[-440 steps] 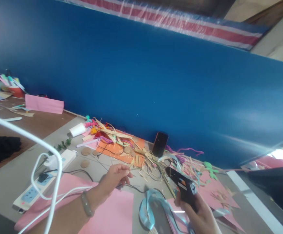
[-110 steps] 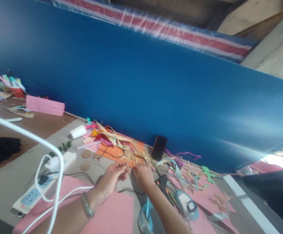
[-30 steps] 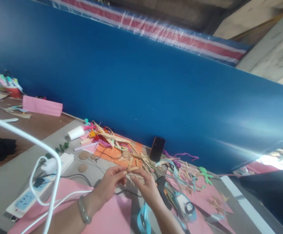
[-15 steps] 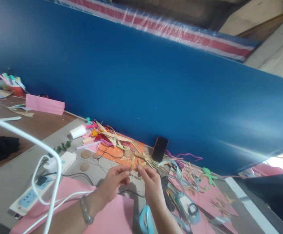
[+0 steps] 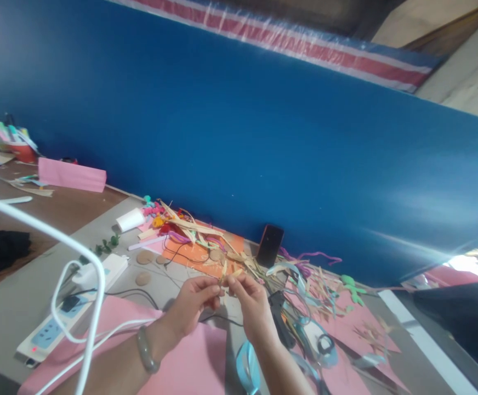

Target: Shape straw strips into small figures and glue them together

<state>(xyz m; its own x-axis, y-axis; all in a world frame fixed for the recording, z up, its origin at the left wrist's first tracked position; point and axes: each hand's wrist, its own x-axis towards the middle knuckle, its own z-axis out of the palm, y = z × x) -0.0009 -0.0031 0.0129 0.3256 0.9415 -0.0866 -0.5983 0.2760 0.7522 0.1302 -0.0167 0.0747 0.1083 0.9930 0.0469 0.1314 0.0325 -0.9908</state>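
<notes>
My left hand (image 5: pixel 193 304), with a grey-green bangle on its wrist, is closed in a pinch in front of the orange sheet. My right hand (image 5: pixel 252 310) pinches from the other side, its fingertips almost meeting those of the left. Between them sits a small straw-coloured strip piece (image 5: pixel 224 271) with pointed ends sticking up; its lower part is hidden by the fingers. Below the hands lies a pink paper sheet (image 5: pixel 193 362). Beside my right wrist is a roll of light blue ribbon (image 5: pixel 248 366).
A white cable (image 5: pixel 99 291) loops across the left foreground near a power strip (image 5: pixel 50 332). Behind the hands lie an orange sheet (image 5: pixel 237 244) with straw strips, a white cup (image 5: pixel 130 220) and a propped phone (image 5: pixel 270 246). At right, a black glue gun (image 5: pixel 280 318) lies among scraps.
Both hands stay in nearly the same place, with the right fingertips slightly closer to the left ones. The view has shifted a little.
</notes>
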